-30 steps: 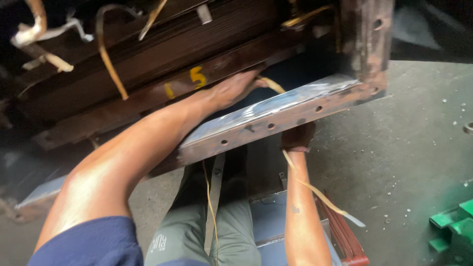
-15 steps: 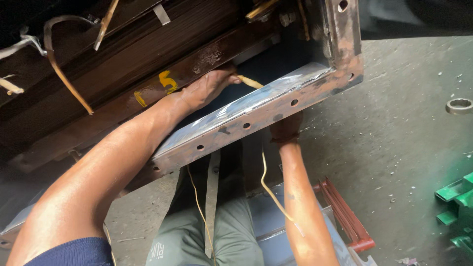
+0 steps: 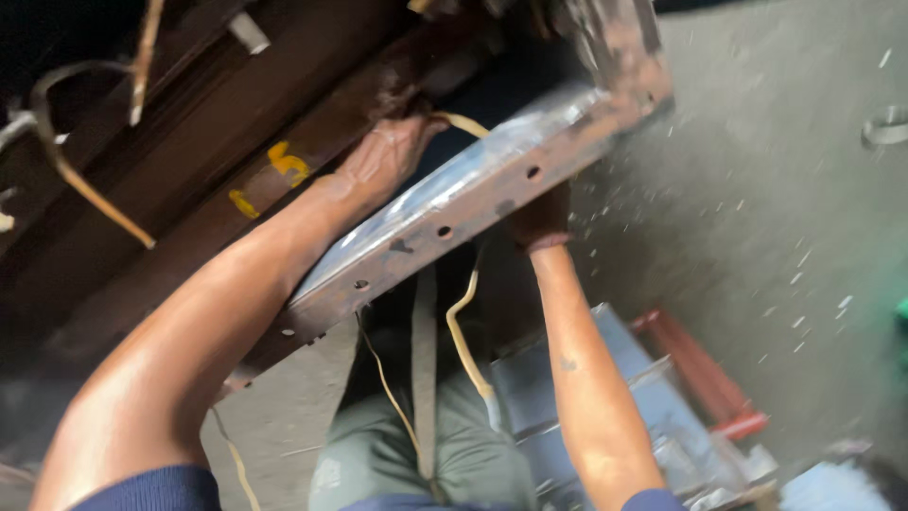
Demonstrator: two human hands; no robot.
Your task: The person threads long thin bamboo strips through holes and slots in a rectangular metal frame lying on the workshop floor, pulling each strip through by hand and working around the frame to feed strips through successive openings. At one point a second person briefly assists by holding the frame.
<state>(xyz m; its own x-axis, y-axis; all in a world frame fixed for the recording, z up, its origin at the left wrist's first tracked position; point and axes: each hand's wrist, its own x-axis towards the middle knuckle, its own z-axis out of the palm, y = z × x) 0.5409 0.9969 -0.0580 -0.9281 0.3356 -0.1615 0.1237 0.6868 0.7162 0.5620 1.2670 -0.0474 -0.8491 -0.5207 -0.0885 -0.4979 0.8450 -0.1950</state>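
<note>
Fingers of both my hands grip a rusty perforated steel angle bar (image 3: 445, 227).
Left hand (image 3: 388, 156) lies over its top face; right hand (image 3: 541, 216) clutches its underside. Its long axis runs near-left to far-right, above my lap.

Rusty perforated steel rail (image 3: 445, 227) tilted, shiny top, yellowish strap (image 3: 461, 123) above

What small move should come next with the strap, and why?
Probably feed the tan strap a little further under the metal rail. The left hand holds it above the rail, the right hand reaches beneath, and a slack length hangs below, so it looks only partly threaded. The blur leaves the grip uncertain.
</note>
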